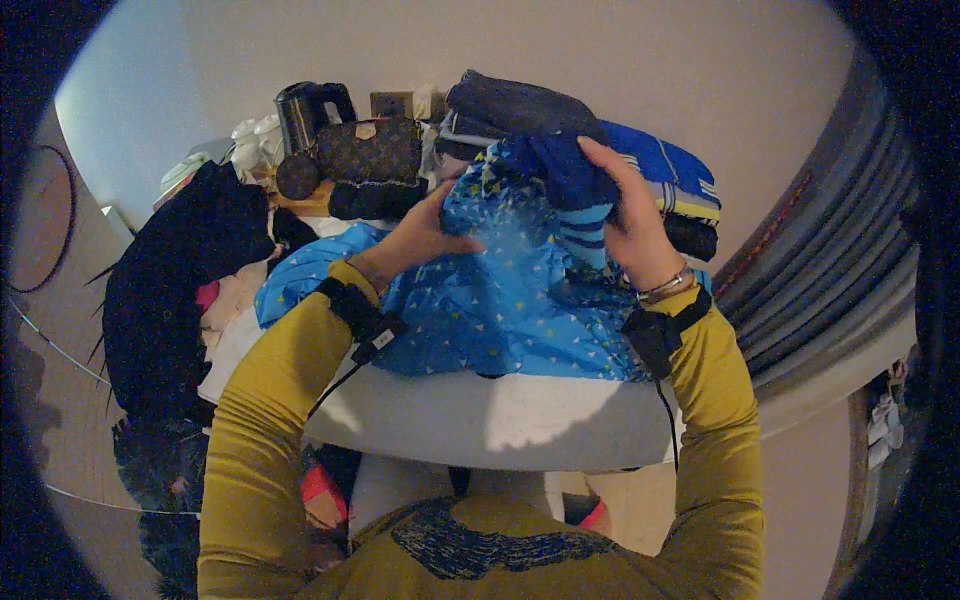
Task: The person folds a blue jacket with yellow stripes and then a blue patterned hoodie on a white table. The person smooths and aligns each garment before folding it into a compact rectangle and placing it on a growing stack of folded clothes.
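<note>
A blue jacket with small white and yellow triangles is spread before me, its upper part raised. My left hand grips its left upper edge, thumb in front and the other fingers mostly hidden by cloth. On the opposite side, my right hand holds the navy upper part, near a striped light-blue and navy section. What looks like a sleeve sticks out to the left, beneath my left forearm. Under the jacket is a white tabletop with a rounded front edge.
Behind the jacket lie folded dark clothes and folded blue clothing. A metal kettle, a brown patterned bag and white cups stand at back left. Black clothing hangs at the left; a grey curtain borders the right.
</note>
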Motion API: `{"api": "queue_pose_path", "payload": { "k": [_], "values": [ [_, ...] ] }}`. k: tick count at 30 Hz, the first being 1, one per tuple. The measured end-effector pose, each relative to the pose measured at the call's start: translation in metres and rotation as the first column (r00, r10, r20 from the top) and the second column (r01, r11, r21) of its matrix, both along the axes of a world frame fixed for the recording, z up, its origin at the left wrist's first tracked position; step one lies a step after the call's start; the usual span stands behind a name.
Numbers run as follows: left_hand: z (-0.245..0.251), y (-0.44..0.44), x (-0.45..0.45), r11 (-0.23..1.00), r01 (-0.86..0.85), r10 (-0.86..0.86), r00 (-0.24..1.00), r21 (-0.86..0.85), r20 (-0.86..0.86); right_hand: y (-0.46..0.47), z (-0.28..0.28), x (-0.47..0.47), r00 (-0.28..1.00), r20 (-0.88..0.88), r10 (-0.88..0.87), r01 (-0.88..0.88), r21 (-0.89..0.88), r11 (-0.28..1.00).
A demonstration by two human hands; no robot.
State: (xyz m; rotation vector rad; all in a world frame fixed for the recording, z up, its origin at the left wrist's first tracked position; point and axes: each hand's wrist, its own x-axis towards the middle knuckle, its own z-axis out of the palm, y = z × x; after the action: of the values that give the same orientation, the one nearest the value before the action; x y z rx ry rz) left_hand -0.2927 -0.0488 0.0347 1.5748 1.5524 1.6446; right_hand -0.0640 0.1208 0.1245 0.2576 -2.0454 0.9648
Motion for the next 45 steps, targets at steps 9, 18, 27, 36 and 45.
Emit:
{"api": "queue_pose_path", "payload": {
  "k": [9, 18, 27, 36, 45],
  "values": [
    [-0.064, 0.007, -0.057, 0.832, -0.541, 0.435, 0.775, -0.126, -0.459, 0.02, 0.037, -0.001, 0.792, 0.095, 0.604, -0.177, -0.91, 0.376],
    [-0.038, 0.004, 0.048, 0.978, 0.157, 0.006, 0.642, 0.139, -0.767, -0.031, 0.05, -0.015, 0.948, 0.109, 0.299, -0.035, -0.897, 0.44],
    [-0.06, 0.015, 0.027, 0.944, -0.083, -0.161, 0.731, -0.32, -0.663, -0.069, 0.038, 0.048, 0.968, 0.252, 0.011, 0.07, -0.309, 0.948],
    [-0.062, 0.001, 0.023, 0.996, -0.087, 0.062, 0.46, 0.024, -0.886, -0.118, -0.003, 0.098, 0.856, 0.462, 0.229, 0.266, -0.776, 0.572],
    [-0.085, 0.005, 0.007, 0.976, -0.123, -0.104, 0.471, -0.181, -0.876, -0.132, -0.049, 0.117, 0.748, 0.527, 0.403, 0.263, -0.794, 0.548]
  ]
}}
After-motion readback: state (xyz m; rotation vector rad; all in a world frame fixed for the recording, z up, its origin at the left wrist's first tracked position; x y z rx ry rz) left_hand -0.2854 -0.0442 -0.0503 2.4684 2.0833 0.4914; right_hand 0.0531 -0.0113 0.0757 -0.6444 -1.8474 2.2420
